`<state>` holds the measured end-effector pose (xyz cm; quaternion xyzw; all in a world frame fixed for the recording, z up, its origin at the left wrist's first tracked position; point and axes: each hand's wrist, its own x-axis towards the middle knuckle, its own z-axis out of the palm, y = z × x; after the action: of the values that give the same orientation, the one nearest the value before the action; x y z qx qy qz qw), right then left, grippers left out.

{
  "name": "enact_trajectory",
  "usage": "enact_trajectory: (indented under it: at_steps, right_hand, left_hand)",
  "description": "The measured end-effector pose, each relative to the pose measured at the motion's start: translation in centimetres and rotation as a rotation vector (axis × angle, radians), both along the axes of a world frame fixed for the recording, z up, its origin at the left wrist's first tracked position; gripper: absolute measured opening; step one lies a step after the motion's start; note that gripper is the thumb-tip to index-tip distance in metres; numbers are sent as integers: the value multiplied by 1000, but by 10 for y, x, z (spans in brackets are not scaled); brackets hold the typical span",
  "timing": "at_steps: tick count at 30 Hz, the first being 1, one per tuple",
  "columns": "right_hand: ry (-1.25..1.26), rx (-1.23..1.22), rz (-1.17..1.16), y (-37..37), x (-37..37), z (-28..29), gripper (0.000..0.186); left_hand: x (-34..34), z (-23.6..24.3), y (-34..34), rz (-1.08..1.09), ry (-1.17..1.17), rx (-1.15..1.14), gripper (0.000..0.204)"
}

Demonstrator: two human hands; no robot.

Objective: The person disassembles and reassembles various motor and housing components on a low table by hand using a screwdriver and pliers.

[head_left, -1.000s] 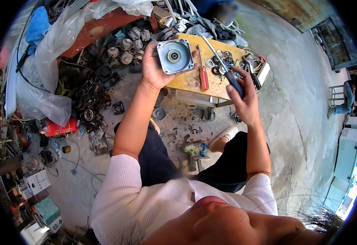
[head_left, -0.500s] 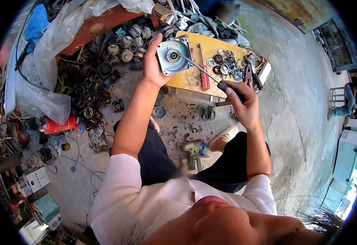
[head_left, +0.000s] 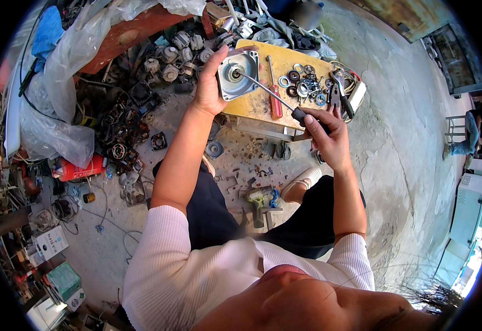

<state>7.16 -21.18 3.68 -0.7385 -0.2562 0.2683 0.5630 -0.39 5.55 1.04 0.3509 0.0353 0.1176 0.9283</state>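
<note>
My left hand (head_left: 210, 88) grips a square metal motor end cover (head_left: 229, 88) by its left side, hollow face up, over the left part of a yellow-topped work table (head_left: 245, 108). In my right hand (head_left: 332, 139) is a screwdriver (head_left: 274, 95) with a black handle and long thin shaft. It slants up and left, its tip at the round hub in the cover's middle; how deep it reaches is hard to see. On the table lie a red-handled screwdriver (head_left: 277, 106), several bearings and rings (head_left: 302, 88) and dark-handled pliers (head_left: 347, 105).
A cordless drill (head_left: 258, 205) rests between my feet, amid metal scraps. Old motor parts (head_left: 169, 73) pile up at the left, near plastic sheeting (head_left: 59, 118) and a red container (head_left: 80, 167). Cables (head_left: 352, 83) lie at the table's right end.
The end cover has shifted slightly right and tilted a little. My right hand has moved slightly, its fingers covering more of the screwdriver's handle. The tip stays at the hub.
</note>
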Motion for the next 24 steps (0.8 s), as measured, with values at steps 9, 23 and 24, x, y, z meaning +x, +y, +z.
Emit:
enact_trajectory:
  at_steps: [9,23,24]
  right_hand:
    - [-27,-112,103,-7,11,-8,34]
    - [808,211,296,-6,1,5,48]
    - [826,193,303,-9,7,5,49]
  left_hand:
    - [-1,-2,-1,36,11,338,53]
    - [1,-2,-1,-53,126,244,61]
    - [-2,1,-2,-76,141,265,61]
